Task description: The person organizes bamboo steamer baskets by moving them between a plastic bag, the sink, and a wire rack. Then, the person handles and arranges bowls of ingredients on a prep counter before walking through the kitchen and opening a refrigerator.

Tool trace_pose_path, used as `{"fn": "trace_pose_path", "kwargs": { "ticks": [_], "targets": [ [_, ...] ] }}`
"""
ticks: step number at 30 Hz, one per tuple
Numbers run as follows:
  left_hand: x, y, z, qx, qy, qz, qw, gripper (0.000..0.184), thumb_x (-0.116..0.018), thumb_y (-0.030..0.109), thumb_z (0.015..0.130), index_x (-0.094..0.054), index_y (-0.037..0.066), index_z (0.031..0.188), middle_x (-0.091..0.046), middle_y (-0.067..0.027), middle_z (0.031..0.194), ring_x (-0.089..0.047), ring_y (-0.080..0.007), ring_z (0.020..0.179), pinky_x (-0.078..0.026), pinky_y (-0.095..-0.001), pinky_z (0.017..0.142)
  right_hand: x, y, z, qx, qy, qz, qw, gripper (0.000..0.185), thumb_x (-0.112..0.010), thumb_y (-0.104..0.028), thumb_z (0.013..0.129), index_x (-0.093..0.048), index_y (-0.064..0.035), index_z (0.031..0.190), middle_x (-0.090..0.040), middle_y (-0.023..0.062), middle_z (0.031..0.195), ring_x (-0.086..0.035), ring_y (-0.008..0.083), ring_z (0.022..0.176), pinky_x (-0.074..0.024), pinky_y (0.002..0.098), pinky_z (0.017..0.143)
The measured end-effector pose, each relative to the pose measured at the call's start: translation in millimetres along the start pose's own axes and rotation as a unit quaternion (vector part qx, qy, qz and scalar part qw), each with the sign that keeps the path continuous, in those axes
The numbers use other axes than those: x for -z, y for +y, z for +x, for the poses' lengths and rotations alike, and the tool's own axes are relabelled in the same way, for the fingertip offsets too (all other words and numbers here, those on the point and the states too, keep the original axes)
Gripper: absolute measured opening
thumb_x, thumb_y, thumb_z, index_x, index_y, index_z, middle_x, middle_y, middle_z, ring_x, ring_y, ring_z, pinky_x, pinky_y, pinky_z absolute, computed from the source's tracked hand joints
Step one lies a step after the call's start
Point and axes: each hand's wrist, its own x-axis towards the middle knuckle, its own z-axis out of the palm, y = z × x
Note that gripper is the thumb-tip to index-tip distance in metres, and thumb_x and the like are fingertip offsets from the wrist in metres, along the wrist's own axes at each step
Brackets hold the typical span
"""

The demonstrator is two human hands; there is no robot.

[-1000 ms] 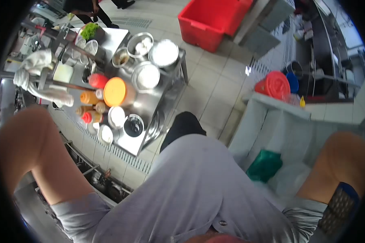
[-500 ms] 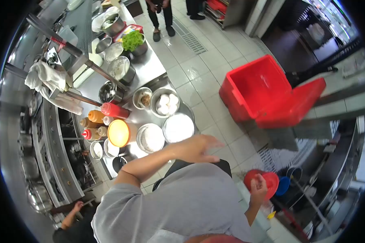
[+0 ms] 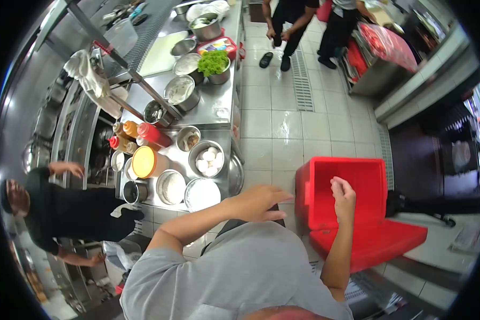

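My left hand (image 3: 258,203) reaches across in front of my body, fingers stretched out and apart, with nothing in it. It is to the right of a round metal pan (image 3: 202,194) at the counter's near edge, not touching it. My right hand (image 3: 343,195) is raised, its fingers loosely extended and slightly bent, also holding nothing visible. In the view it overlaps the large red cooler-like bin (image 3: 303,184), whose lid (image 3: 373,240) hangs open toward me. Whether that hand is inside the bin or above it, I cannot tell.
The steel counter (image 3: 210,109) carries a bowl of eggs (image 3: 209,161), squeeze bottles (image 3: 153,134), an orange-lidded tub (image 3: 144,162) and leafy greens (image 3: 213,63). One co-worker (image 3: 74,205) stands at left, two others (image 3: 296,21) beyond the floor drain (image 3: 302,80).
My view has turned and come nearer the red bin. My right hand has risen from beside a red bucket to the bin. The left co-worker now shows more fully.
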Motion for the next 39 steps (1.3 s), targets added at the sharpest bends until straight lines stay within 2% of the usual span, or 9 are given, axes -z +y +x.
{"fn": "trace_pose_path", "kwargs": {
  "ticks": [7, 13, 16, 21, 23, 28, 31, 33, 39],
  "targets": [
    [25, -37, 17, 0.164, 0.125, -0.11, 0.972, 0.066, -0.071, 0.028, 0.096, -0.045, 0.007, 0.153, -0.068, -0.0232, 0.125, -0.067, -0.0364, 0.115, -0.052, -0.0416, 0.101, -30, -45, 136, 0.059, -0.165, -0.089, 0.981, 0.04, -0.063, -0.029, 0.103, -0.067, 0.0054, 0.123, -0.073, 0.0114, 0.109, -0.067, 0.0156, 0.101, -0.0521, 0.0302, 0.091],
    [81, -106, 126, 0.223, 0.077, 0.067, 0.969, 0.037, -0.067, 0.032, 0.094, -0.07, 0.005, 0.119, -0.072, -0.0194, 0.099, -0.069, -0.0377, 0.092, -0.054, -0.0464, 0.078, -112, -92, 245, 0.188, -0.455, -0.081, 0.866, 0.054, -0.05, -0.045, 0.105, -0.069, 0.0043, 0.111, -0.072, 0.0119, 0.094, -0.068, 0.02, 0.087, -0.0528, 0.0339, 0.083],
    [120, -156, 180, 0.158, 0.117, 0.036, 0.98, 0.03, -0.066, 0.031, 0.094, -0.071, 0.005, 0.107, -0.072, -0.0202, 0.091, -0.068, -0.0417, 0.086, -0.053, -0.0493, 0.075, -155, -127, 277, 0.009, -0.52, -0.143, 0.842, 0.059, -0.047, -0.05, 0.106, -0.071, 0.0035, 0.106, -0.074, 0.0113, 0.088, -0.068, 0.0197, 0.078, -0.0538, 0.033, 0.077],
    [206, -254, 231, 0.143, -0.1, -0.409, 0.896, 0.02, -0.067, 0.023, 0.092, -0.071, 0.004, 0.097, -0.075, -0.0044, 0.084, -0.059, -0.0084, 0.069, -0.048, -0.0254, 0.063, -180, -166, 351, 0.043, -0.503, -0.101, 0.857, 0.06, -0.048, -0.051, 0.105, -0.072, 0.0029, 0.097, -0.075, 0.0103, 0.078, -0.07, 0.0188, 0.072, -0.0539, 0.0302, 0.067],
    [224, -250, 246, 0.144, -0.1, -0.442, 0.88, 0.019, -0.066, 0.02, 0.09, -0.069, 0.005, 0.101, -0.075, -0.0055, 0.086, -0.061, -0.0103, 0.069, -0.05, -0.0259, 0.065, -183, -180, 372, -0.013, -0.5, -0.08, 0.862, 0.058, -0.052, -0.048, 0.105, -0.073, 0.0031, 0.09, -0.075, 0.0106, 0.076, -0.07, 0.0194, 0.07, -0.0538, 0.0309, 0.066],
    [271, -283, 290, 0.111, -0.081, -0.497, 0.857, 0.034, -0.064, 0.019, 0.095, -0.064, 0.004, 0.125, -0.076, -0.0073, 0.098, -0.064, -0.0108, 0.078, -0.053, -0.0262, 0.073, -186, -195, 451, 0.118, -0.451, -0.129, 0.875, 0.054, -0.055, -0.045, 0.104, -0.071, 0.0026, 0.083, -0.071, 0.0108, 0.074, -0.065, 0.0182, 0.067, -0.0527, 0.0336, 0.066],
    [325, -289, 307, 0.147, 0.106, -0.593, 0.784, 0.046, -0.063, 0.025, 0.1, -0.057, 0.005, 0.141, -0.074, -0.0071, 0.109, -0.063, -0.0093, 0.085, -0.052, -0.026, 0.079, -176, -163, 540, 0.189, -0.438, -0.014, 0.879, 0.049, -0.057, -0.04, 0.103, -0.063, -0.0003, 0.075, -0.058, 0.0039, 0.063, -0.052, 0.0133, 0.058, -0.0452, 0.0331, 0.056],
    [362, -307, 311, 0.143, 0.237, -0.49, 0.826, 0.047, -0.058, 0.021, 0.103, -0.053, 0.004, 0.147, -0.07, -0.0073, 0.114, -0.062, -0.0102, 0.092, -0.051, -0.0263, 0.085, -165, -163, 597, -0.031, -0.387, 0.042, 0.921, 0.043, -0.058, -0.036, 0.103, -0.062, -0.0033, 0.075, -0.053, 0.0011, 0.06, -0.049, 0.0116, 0.057, -0.0414, 0.031, 0.053],
    [433, -299, 361, 0.14, 0.377, -0.397, 0.825, 0.055, -0.062, 0.018, 0.102, -0.045, 0.003, 0.153, -0.068, -0.0069, 0.117, -0.061, -0.0116, 0.103, -0.049, -0.0286, 0.094, -82, -72, 778, -0.093, -0.279, -0.272, 0.916, 0.035, -0.072, -0.037, 0.093, -0.066, -0.0039, 0.084, -0.063, 0.0053, 0.07, -0.058, 0.0128, 0.059, -0.0442, 0.0293, 0.052]
  ]
}}
